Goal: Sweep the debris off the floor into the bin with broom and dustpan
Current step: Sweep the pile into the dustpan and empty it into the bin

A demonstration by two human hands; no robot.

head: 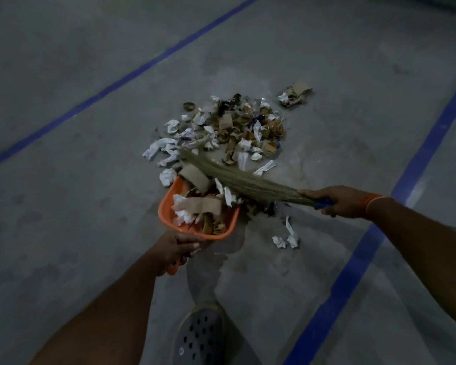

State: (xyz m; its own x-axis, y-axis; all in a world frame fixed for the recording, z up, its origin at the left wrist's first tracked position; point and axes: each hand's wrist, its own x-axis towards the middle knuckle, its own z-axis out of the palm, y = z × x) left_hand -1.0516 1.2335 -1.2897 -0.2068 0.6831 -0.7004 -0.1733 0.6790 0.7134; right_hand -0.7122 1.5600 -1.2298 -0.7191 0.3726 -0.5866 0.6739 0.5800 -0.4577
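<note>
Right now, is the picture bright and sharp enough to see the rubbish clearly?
Head view: dim overall, corners darker, yet the white scraps in the debris pile and the orange dustpan stand out; the broom looks slightly soft; the blue floor lines bend a little, from the wide lens.

One broom (237, 180), one dustpan (166, 206) — two hands — left (175, 250), right (334, 200)

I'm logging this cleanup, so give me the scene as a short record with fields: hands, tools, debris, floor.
left hand: left hand grips the orange dustpan by its handle
right hand: right hand grips the broom
dustpan: partly filled with paper and cardboard scraps
debris: main pile on the floor beyond the dustpan; a few paper scraps to its right
floor: grey concrete with blue lines
bin: not in view
</note>
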